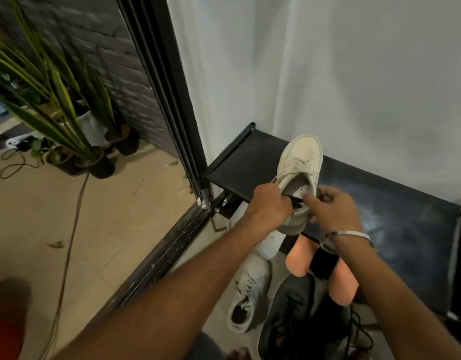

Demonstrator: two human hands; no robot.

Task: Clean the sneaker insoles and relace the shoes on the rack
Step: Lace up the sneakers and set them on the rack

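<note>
I hold a cream sneaker (301, 162) over the black shoe rack (239, 157), toe pointing away from me. My left hand (268, 203) grips the left side of its collar. My right hand (333, 209) grips the heel from the right, with a finger reaching into the shoe's opening. The insole is not plainly visible inside. A second cream sneaker (247, 294) with laces lies on the floor below my arms. A black sneaker (289, 315) with loose black laces lies beside it.
Orange slippers with black straps (302, 258) lie under the rack's front edge, near a white shoe (271, 242). A sliding door track (172, 245) runs diagonally at left, with potted plants (68, 120) and a cable (68, 242) beyond. A white wall (354, 74) stands behind the rack.
</note>
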